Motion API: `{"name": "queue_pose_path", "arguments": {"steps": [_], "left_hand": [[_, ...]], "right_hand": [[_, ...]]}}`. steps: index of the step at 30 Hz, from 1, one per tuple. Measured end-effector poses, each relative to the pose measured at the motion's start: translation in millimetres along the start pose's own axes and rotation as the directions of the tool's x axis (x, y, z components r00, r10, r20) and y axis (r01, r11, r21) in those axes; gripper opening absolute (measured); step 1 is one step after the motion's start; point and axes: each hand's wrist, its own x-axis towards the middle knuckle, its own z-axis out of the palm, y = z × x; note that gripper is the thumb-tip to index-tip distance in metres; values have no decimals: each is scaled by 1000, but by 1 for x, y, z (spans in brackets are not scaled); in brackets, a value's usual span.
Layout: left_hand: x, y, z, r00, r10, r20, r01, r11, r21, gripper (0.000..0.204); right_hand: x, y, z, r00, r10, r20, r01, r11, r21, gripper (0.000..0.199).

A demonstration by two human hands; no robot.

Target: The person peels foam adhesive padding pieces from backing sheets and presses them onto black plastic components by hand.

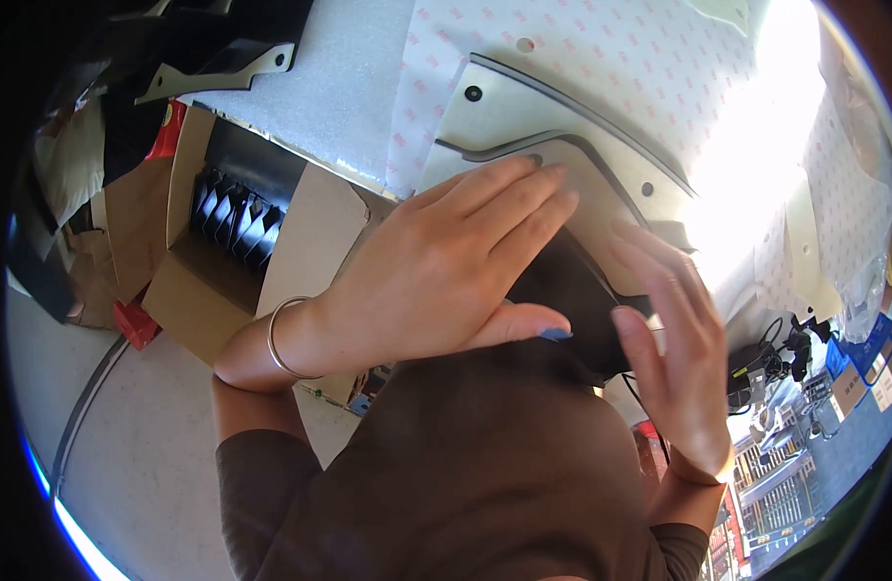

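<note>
Near red-printed paper, the panel slants from upper left to lower right; left hand flat, unclenched; right hand half-curled, its hold unclear.

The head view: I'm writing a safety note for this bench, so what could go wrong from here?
The bangle behind the left hand might scratch the pale plate if it reaches farther in. A part nudged off the table might drop into the open carton beside its edge. Glare on the table's right side could hide small flaws.
</note>
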Motion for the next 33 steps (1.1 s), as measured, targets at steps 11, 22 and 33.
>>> {"name": "queue_pose_path", "arguments": {"steps": [11, 22, 33], "left_hand": [[21, 4, 7, 997, 31, 69, -39, 993, 112, 80], [23, 3, 7, 992, 0, 125, -16, 992, 128, 75], [-17, -5, -22, 957, -110, -268, 130, 990, 62, 19]], "right_hand": [[-10, 7, 21, 999, 47, -6, -47, 994, 101, 57], [-8, 9, 22, 998, 55, 13, -56, 990, 130, 51], [-6, 13, 12, 993, 56, -105, -40, 988, 148, 35]]}}
